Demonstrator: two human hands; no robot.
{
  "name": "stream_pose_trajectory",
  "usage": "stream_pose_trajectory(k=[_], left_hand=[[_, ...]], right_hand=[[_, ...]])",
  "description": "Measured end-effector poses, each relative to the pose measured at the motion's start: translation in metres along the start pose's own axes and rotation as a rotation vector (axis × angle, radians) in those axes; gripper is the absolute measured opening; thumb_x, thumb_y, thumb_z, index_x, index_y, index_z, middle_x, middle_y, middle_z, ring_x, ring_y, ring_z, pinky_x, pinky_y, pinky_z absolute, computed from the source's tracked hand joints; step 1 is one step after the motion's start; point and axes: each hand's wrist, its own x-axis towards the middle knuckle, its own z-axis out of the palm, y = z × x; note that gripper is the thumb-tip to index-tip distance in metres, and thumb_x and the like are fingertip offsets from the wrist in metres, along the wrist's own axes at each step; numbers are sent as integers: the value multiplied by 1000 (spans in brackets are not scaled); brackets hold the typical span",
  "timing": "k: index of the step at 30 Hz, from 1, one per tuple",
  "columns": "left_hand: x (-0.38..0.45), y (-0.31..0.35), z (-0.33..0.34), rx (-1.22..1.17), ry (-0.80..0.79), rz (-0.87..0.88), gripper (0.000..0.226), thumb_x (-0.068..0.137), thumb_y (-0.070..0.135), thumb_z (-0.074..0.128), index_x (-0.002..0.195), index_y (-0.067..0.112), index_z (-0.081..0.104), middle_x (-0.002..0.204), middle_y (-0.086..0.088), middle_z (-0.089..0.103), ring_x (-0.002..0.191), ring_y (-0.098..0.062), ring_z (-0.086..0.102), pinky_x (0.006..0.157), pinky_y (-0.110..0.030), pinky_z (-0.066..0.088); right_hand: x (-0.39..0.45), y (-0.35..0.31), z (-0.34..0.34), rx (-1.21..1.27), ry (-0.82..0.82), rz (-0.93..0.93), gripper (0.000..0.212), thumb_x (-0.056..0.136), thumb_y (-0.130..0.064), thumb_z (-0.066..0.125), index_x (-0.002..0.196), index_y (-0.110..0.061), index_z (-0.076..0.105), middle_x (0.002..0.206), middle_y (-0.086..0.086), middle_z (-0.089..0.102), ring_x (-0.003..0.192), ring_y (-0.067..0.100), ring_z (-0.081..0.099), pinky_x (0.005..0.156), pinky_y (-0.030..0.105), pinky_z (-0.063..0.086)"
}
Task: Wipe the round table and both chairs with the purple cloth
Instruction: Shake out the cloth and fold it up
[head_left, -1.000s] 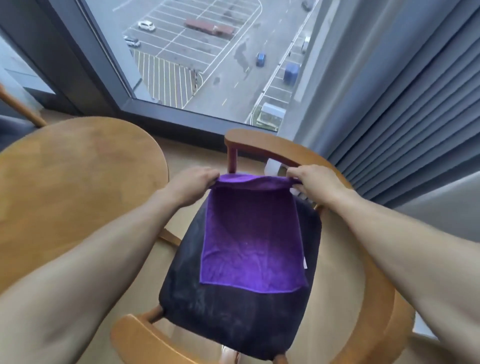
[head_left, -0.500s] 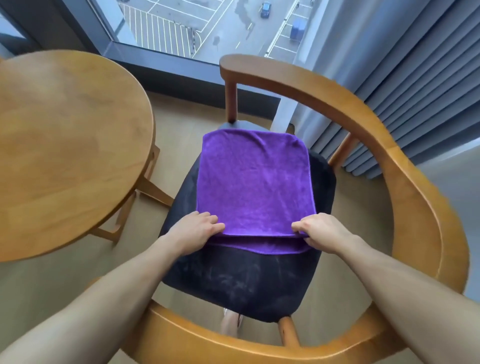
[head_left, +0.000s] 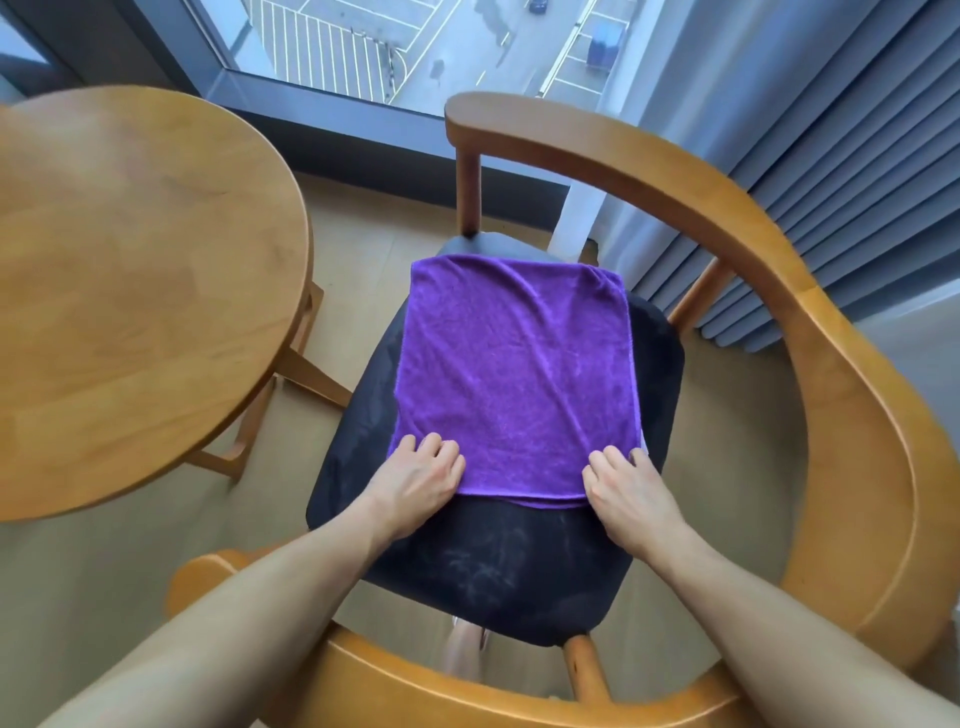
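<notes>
Corner spot by a big window, grey curtains on the right, parking lot way down below. I'm standing over a wooden chair with a dark seat, and the round table sits just to the left of it.

The cloth is spread flat on the seat, covering most of the back and middle part. My left hand is on its near left corner and my right hand is on the near right corner. Fingers on both are bent over the edge, pressing it down onto the cushion. Can't really say if I'm pinching the fabric or just pushing on it, too close to call from up here.

Where I think I am with the job: mid seat wipe on this chair. The front strip of the seat nearest me isn't under the cloth and shows pale dusty smears, so that part looks undone. The curved armrest and back rail don't look touched yet, though honestly wood doesn't show it either way. Table top looks a bit streaky, can't tell if it's been wiped. Second chair isn't in view at all, so I'd guess that one's still on the list.
</notes>
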Motion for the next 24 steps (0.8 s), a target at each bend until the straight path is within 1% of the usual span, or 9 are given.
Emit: stream_pose_trajectory(k=[5,8,10,13,15,17,20,21,24], left_hand=[[1,-6,2,16,52,30,10,76,13,72,76,15,62,73,-2,55,63,-21,53,52,-32,42],[2,-7,-8,-56,24,-22,7,80,16,70,80,19,63,76,0,60,67,-21,59,57,-32,48],[4,-19,-18,-262,38,-239,10,89,12,56,97,16,58,91,-3,62,84,-27,62,71,-38,50],[4,-49,-43,-593,280,-470,14,84,-2,48,93,9,47,85,-11,55,77,-38,55,63,-45,46],[0,-67,-59,-648,432,-393,16,84,-3,46,85,12,40,74,-7,46,62,-32,44,55,-42,42],[-7,-75,-68,-639,310,-206,10,87,8,42,85,17,37,76,-3,49,65,-28,46,60,-41,46],[-20,-66,-65,-549,-184,-28,8,87,29,46,90,24,41,91,0,61,86,-24,59,74,-34,47],[-26,-62,-61,-513,-240,4,12,87,35,47,91,25,42,93,1,62,87,-23,60,73,-33,47],[-37,-61,-56,-465,-175,-4,12,95,38,50,98,28,44,98,6,64,88,-17,63,75,-30,52]], right_hand=[[6,7,-7,58,103,23,27,54,-1,73,62,-18,53,57,-1,51,56,22,52,53,33,41],[9,20,-22,203,94,90,25,62,-2,71,79,-15,59,65,1,57,63,25,57,55,35,46],[14,37,-34,303,127,119,22,77,-5,59,97,-14,58,82,4,59,79,29,58,64,39,48],[27,66,-66,394,298,121,15,84,-8,51,98,-13,55,86,4,54,83,28,54,61,40,51],[33,78,-84,380,446,124,10,82,-7,52,89,-13,54,81,3,53,79,27,53,53,39,49],[32,80,-95,350,316,52,7,83,-10,50,85,-17,52,83,3,59,83,27,56,59,37,49],[19,63,-92,344,-204,-57,9,84,-15,45,80,-23,47,93,4,67,94,28,61,70,34,45],[13,59,-88,369,-241,-57,9,84,-15,45,80,-22,45,93,4,67,93,29,61,72,35,45],[-1,56,-83,422,-127,-52,8,85,-13,45,80,-19,41,86,0,59,92,27,59,73,36,44]])
